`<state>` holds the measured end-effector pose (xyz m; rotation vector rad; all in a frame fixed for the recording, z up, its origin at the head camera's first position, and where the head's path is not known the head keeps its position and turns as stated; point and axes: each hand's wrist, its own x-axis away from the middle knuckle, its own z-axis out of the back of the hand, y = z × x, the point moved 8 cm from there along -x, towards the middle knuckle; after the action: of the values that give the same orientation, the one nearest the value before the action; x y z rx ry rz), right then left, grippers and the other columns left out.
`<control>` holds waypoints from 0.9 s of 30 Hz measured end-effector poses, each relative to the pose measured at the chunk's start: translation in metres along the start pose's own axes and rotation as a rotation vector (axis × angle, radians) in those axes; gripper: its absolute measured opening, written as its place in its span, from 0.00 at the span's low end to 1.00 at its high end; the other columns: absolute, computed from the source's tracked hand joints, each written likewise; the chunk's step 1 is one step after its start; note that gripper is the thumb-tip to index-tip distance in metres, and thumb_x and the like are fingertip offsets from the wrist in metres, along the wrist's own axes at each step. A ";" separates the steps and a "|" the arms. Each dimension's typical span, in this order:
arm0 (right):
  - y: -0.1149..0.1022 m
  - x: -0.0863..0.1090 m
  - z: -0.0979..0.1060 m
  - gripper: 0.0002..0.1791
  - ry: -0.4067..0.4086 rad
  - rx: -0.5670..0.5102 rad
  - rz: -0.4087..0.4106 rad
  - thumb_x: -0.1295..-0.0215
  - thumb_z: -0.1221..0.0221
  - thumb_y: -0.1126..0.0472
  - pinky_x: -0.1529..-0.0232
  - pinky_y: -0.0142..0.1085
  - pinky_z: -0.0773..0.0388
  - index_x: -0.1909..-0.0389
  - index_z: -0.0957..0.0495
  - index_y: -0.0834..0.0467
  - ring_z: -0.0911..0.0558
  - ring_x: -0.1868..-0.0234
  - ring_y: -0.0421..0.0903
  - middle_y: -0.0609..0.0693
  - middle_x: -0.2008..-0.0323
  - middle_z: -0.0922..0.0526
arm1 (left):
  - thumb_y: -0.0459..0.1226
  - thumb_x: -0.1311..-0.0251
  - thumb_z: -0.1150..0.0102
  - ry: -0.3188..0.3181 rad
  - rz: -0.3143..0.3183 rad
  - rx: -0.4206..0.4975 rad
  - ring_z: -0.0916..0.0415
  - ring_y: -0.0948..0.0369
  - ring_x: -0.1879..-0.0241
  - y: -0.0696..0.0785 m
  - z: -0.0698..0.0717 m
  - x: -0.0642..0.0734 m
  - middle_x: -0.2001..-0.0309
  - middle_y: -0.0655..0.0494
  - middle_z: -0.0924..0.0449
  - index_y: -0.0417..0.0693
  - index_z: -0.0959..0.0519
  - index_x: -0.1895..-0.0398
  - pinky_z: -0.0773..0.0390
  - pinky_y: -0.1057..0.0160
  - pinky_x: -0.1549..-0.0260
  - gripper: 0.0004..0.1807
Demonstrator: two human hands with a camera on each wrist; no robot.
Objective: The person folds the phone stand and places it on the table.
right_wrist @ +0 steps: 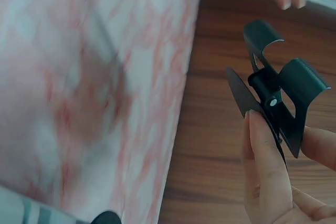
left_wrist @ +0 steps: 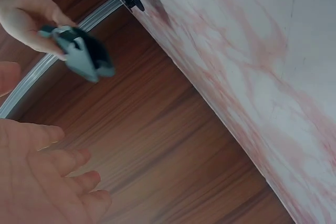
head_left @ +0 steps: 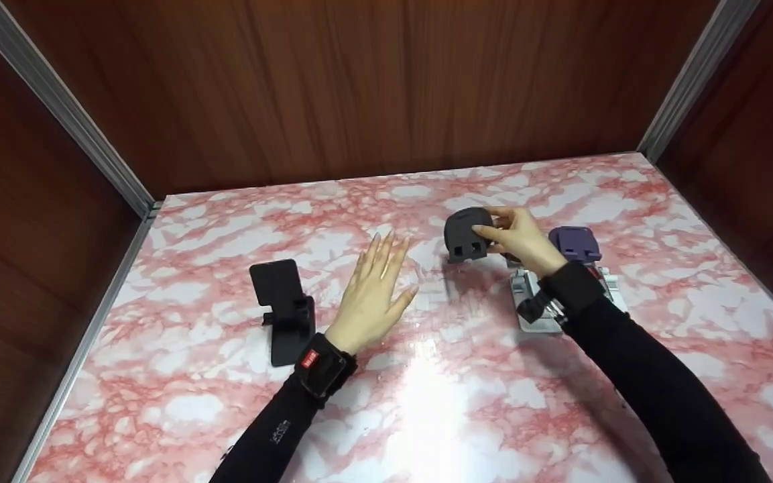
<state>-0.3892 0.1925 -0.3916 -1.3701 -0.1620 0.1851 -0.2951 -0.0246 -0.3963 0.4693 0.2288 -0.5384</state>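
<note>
My right hand (head_left: 523, 238) pinches a dark grey folding phone stand (head_left: 466, 231) above the table. A rounded plate with two square holes faces me in the head view. From the right wrist view, the stand (right_wrist: 268, 90) shows a hinge and two curved hooks, with thumb and fingers on its plates. The left hand (head_left: 369, 298) holds nothing; its fingers are stretched out, back of the hand upward. Beside it on the left lies a black phone stand (head_left: 285, 312), unfolded. The left wrist view shows the left palm (left_wrist: 42, 171) apart from the held stand (left_wrist: 79, 53).
A purple stand (head_left: 574, 243) sits at the right, beyond my right wrist. A white stand (head_left: 539, 323) lies partly hidden under that wrist. Wood-grain panels (head_left: 386, 87) with metal corner strips enclose the red-and-white marbled table (head_left: 205, 402).
</note>
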 end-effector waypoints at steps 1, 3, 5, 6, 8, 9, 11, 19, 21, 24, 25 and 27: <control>0.001 -0.003 0.000 0.33 0.006 0.040 -0.008 0.31 0.43 0.66 0.62 0.31 0.17 0.30 0.43 0.72 0.19 0.62 0.42 0.65 0.53 0.25 | 0.49 0.28 0.53 0.002 -0.002 0.000 0.72 0.51 0.25 0.000 0.000 0.000 0.23 0.44 0.60 0.49 0.56 0.22 0.61 0.47 0.29 0.39; 0.005 -0.010 0.001 0.32 0.019 0.116 -0.022 0.32 0.43 0.66 0.62 0.32 0.17 0.31 0.42 0.72 0.19 0.60 0.46 0.68 0.50 0.26 | 0.49 0.29 0.53 0.008 -0.011 -0.001 0.71 0.50 0.25 0.001 0.000 0.001 0.24 0.43 0.59 0.48 0.55 0.22 0.61 0.47 0.29 0.39; 0.008 -0.016 0.002 0.32 0.030 0.203 -0.034 0.32 0.42 0.65 0.62 0.33 0.17 0.31 0.41 0.71 0.19 0.57 0.52 0.70 0.49 0.26 | 0.50 0.29 0.53 0.014 -0.018 -0.003 0.70 0.49 0.25 0.001 0.000 0.002 0.24 0.43 0.59 0.47 0.54 0.22 0.61 0.46 0.29 0.38; 0.009 -0.018 0.002 0.32 0.035 0.246 -0.037 0.32 0.42 0.65 0.63 0.33 0.17 0.31 0.41 0.71 0.19 0.56 0.54 0.70 0.48 0.26 | 0.49 0.29 0.53 0.018 -0.019 0.000 0.69 0.49 0.25 0.001 0.001 0.002 0.24 0.43 0.59 0.47 0.54 0.22 0.61 0.47 0.29 0.38; 0.012 -0.023 0.004 0.31 0.041 0.326 -0.035 0.32 0.43 0.65 0.65 0.33 0.17 0.31 0.40 0.71 0.19 0.56 0.56 0.71 0.48 0.25 | 0.49 0.29 0.53 0.026 -0.021 0.004 0.69 0.49 0.25 0.001 0.001 0.002 0.24 0.43 0.59 0.47 0.53 0.22 0.61 0.47 0.29 0.38; 0.013 -0.025 0.004 0.30 0.042 0.366 -0.030 0.32 0.43 0.65 0.67 0.32 0.17 0.32 0.39 0.72 0.19 0.57 0.55 0.71 0.48 0.24 | 0.49 0.28 0.53 0.027 -0.021 0.004 0.69 0.49 0.25 0.001 0.001 0.003 0.24 0.43 0.59 0.47 0.53 0.22 0.61 0.47 0.29 0.38; 0.016 -0.029 0.006 0.29 0.040 0.424 -0.028 0.31 0.43 0.65 0.71 0.29 0.19 0.33 0.37 0.73 0.18 0.63 0.51 0.72 0.50 0.23 | 0.49 0.28 0.54 0.020 -0.015 0.009 0.70 0.50 0.25 0.001 0.000 0.003 0.24 0.44 0.59 0.48 0.54 0.22 0.62 0.48 0.29 0.38; 0.035 -0.037 0.004 0.29 -0.035 0.420 -0.159 0.29 0.48 0.67 0.65 0.33 0.17 0.33 0.43 0.77 0.19 0.57 0.55 0.75 0.44 0.28 | 0.49 0.28 0.55 0.007 -0.011 0.010 0.68 0.48 0.25 0.001 0.000 0.003 0.24 0.43 0.59 0.48 0.55 0.22 0.60 0.46 0.29 0.38; 0.038 -0.039 0.004 0.30 -0.040 0.428 -0.184 0.29 0.49 0.67 0.64 0.33 0.17 0.32 0.45 0.77 0.21 0.50 0.60 0.75 0.40 0.32 | 0.49 0.28 0.55 0.007 -0.013 0.014 0.68 0.49 0.25 0.001 0.001 0.003 0.24 0.43 0.59 0.48 0.54 0.22 0.60 0.46 0.29 0.37; 0.040 -0.042 0.006 0.31 -0.021 0.503 -0.199 0.29 0.48 0.66 0.69 0.28 0.21 0.32 0.45 0.77 0.24 0.46 0.62 0.74 0.37 0.35 | 0.49 0.28 0.55 0.004 -0.011 0.030 0.70 0.51 0.25 0.002 0.001 0.003 0.24 0.44 0.59 0.48 0.54 0.22 0.62 0.47 0.29 0.37; 0.040 -0.043 0.008 0.31 -0.014 0.537 -0.199 0.30 0.48 0.65 0.71 0.28 0.23 0.32 0.44 0.77 0.25 0.46 0.61 0.73 0.36 0.35 | 0.49 0.28 0.55 0.003 -0.012 0.036 0.70 0.51 0.25 0.002 0.001 0.003 0.24 0.44 0.59 0.48 0.54 0.22 0.63 0.48 0.29 0.37; 0.041 -0.044 0.009 0.31 -0.004 0.596 -0.198 0.31 0.47 0.64 0.71 0.28 0.26 0.34 0.42 0.78 0.25 0.47 0.61 0.73 0.37 0.34 | 0.49 0.28 0.55 0.001 -0.009 0.045 0.70 0.51 0.25 0.002 0.000 0.004 0.23 0.44 0.59 0.48 0.55 0.22 0.65 0.49 0.29 0.37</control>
<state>-0.4358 0.1985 -0.4300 -0.7554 -0.2233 0.0602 -0.2910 -0.0250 -0.3970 0.5123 0.2199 -0.5533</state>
